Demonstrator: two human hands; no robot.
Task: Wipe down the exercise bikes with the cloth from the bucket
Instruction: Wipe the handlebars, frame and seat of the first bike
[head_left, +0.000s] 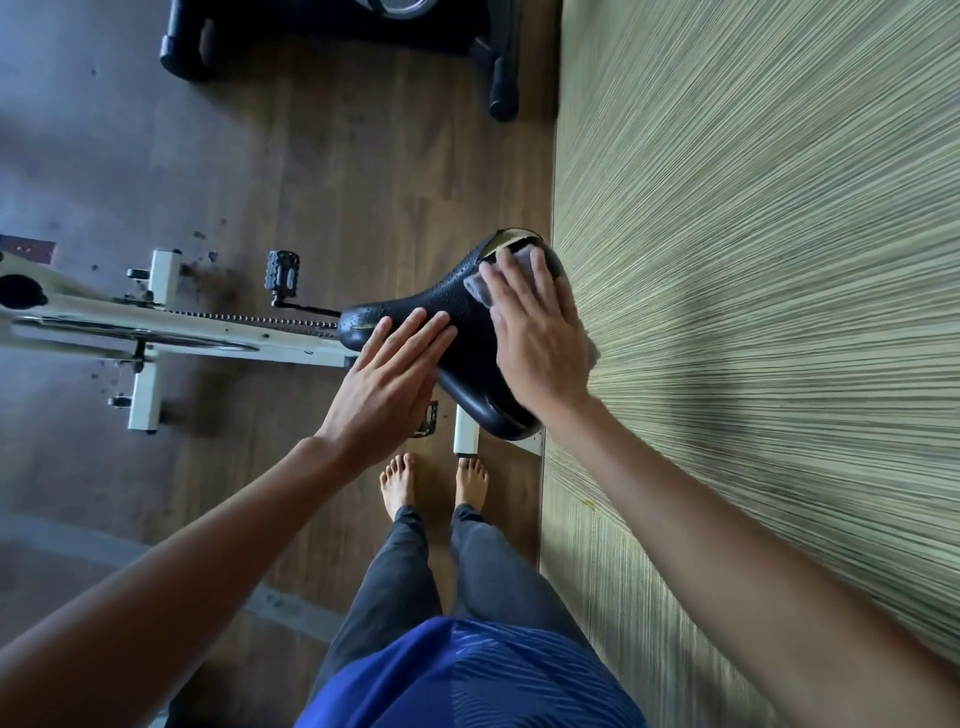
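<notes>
A white exercise bike (208, 332) stands on the wooden floor, its black saddle (457, 312) right below me. My right hand (535, 338) lies flat, fingers straight, on a grey cloth (480, 288) and presses it onto the wide rear part of the saddle. Most of the cloth is hidden under the palm; a bit shows at the fingertips and at the hand's right edge. My left hand (387, 379) rests on the narrow nose of the saddle with straight fingers. No bucket is in view.
A striped greenish wall (753, 260) runs close along the right, just behind the saddle. A second, black exercise machine (343, 31) stands at the top. My bare feet (434, 483) are beside the bike's rear foot. Dark specks lie on the floor near the front stand.
</notes>
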